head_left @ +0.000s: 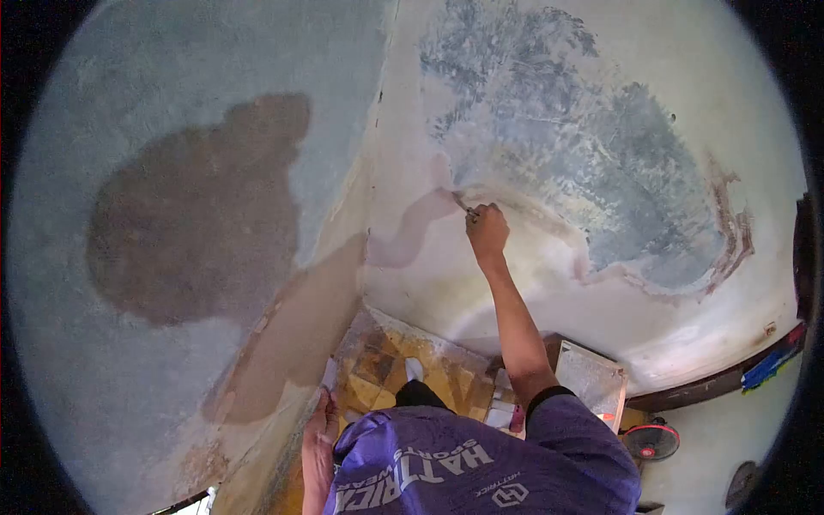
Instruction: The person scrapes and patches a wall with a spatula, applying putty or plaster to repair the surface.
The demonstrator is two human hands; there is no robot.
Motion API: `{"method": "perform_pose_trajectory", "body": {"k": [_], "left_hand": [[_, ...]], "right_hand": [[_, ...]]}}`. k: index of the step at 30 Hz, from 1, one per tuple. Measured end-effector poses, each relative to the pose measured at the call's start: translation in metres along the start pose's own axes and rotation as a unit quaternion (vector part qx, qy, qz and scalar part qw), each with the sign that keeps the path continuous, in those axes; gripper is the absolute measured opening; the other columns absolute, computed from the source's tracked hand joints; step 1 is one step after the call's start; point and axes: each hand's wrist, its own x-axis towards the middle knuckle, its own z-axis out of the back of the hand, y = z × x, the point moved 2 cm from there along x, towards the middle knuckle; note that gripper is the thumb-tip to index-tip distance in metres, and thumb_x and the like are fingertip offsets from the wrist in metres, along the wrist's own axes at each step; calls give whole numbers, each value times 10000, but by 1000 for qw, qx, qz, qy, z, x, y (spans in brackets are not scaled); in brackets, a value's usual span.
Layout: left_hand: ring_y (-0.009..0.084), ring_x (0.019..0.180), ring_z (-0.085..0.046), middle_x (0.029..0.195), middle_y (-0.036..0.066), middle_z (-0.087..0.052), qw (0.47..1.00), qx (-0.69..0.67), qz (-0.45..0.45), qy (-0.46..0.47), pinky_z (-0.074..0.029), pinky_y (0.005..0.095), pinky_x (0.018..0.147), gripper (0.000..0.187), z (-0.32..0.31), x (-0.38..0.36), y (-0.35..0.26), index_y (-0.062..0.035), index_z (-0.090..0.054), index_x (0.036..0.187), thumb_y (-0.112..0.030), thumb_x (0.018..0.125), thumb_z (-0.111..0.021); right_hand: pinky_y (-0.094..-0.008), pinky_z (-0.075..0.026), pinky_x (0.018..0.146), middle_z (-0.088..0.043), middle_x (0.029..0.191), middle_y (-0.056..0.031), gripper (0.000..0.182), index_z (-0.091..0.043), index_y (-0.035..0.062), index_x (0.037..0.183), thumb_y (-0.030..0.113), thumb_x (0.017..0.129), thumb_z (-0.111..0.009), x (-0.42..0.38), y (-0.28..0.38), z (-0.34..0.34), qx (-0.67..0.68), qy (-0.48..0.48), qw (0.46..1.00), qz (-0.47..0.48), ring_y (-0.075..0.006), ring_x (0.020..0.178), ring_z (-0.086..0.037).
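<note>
Raised in front of me, my right hand (487, 232) is closed round the handle of a small scraper (463, 203). The scraper's tip touches the pale wall (412, 283) at the lower left edge of a rough grey-blue patch (549, 129). Brownish bare edges run along the underside of this patch. Low on the left, my left hand (321, 421) is beside my body near the left wall, with its fingers pointing up; whether it holds anything is hard to make out.
A blue-grey wall (197, 51) with a dark shadow stands at the left, meeting the pale wall in a corner. Below are a yellow patterned floor (378, 360), a whitish box (590, 378), a red-rimmed fan (651, 441) and a blue item (771, 369) on a dark ledge.
</note>
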Motion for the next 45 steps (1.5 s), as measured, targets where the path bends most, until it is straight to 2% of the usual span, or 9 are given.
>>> {"method": "perform_pose_trajectory", "body": {"k": [3, 11, 15, 23, 26, 29, 37, 40, 45], "left_hand": [[168, 869, -627, 1005, 78, -634, 1000, -6, 15, -20, -570, 263, 753, 191, 7, -9, -4, -18, -576, 1090, -45, 905, -616], [154, 840, -625, 979, 79, -636, 996, -21, 47, -68, -568, 238, 741, 187, 16, -25, 3, 9, -581, 1081, -64, 912, -613], [148, 826, -624, 966, 80, -638, 997, -26, 44, -59, -567, 226, 735, 190, -16, -17, 1, 22, -584, 1076, -74, 915, -612], [135, 797, -623, 936, 80, -641, 997, -27, 57, -39, -567, 199, 711, 203, -84, -8, 8, 49, -589, 1065, -88, 917, -616], [126, 780, -621, 902, 73, -643, 988, -119, 72, -70, -569, 198, 697, 197, -97, -5, 9, 44, -598, 1054, -93, 914, -622], [116, 765, -612, 870, 66, -635, 972, -206, 103, -35, -569, 193, 678, 189, -129, -27, 13, 33, -606, 1050, -103, 919, -618], [118, 777, -611, 931, 72, -641, 988, -99, 70, 96, -548, 230, 669, 196, -173, -34, 19, -4, -583, 1088, -131, 938, -592], [131, 770, -598, 969, 85, -628, 994, -22, 45, 96, -529, 244, 648, 205, -171, -37, 19, -1, -549, 1112, -134, 957, -558], [150, 767, -584, 951, 77, -627, 993, -6, 38, 116, -503, 248, 630, 265, -201, -51, 14, -7, -550, 1083, -248, 976, -529]], "right_hand": [[-453, -536, 694, -632, 907, -147, 146, -676, 72, 845, 203, 781, -684, -11, -9, 29, 42, -86, 994, -56, -352, 803, -650], [-451, -521, 677, -625, 860, -142, 128, -680, 80, 813, 202, 775, -691, -8, -14, 6, 10, -52, 998, -31, -349, 794, -635], [-438, -512, 652, -631, 831, -143, 143, -716, 99, 829, 210, 743, -745, -10, -14, 65, 28, -76, 991, -110, -344, 756, -636], [-435, -515, 640, -598, 846, -139, 131, -670, 77, 832, 191, 776, -701, -22, -21, 33, 41, -65, 995, -59, -342, 742, -630], [-441, -510, 635, -595, 852, -135, 118, -673, 87, 840, 183, 777, -701, -21, -31, 56, 45, -61, 989, -127, -346, 744, -627], [-413, -503, 634, -617, 843, -134, 162, -698, 62, 839, 211, 778, -715, -20, -32, 28, 13, -80, 993, -80, -347, 716, -628], [-449, -495, 637, -611, 789, -126, 120, -680, 47, 768, 160, 764, -720, -21, -40, 22, 85, -102, 988, -77, -353, 701, -616], [-427, -520, 641, -602, 868, -128, 127, -702, 101, 885, 194, 801, -684, -18, -18, 17, 47, -22, 994, -93, -332, 730, -636], [-431, -512, 634, -608, 864, -124, 114, -714, 117, 856, 200, 780, -698, -14, -25, 55, 72, -92, 987, -110, -331, 728, -638]]}}
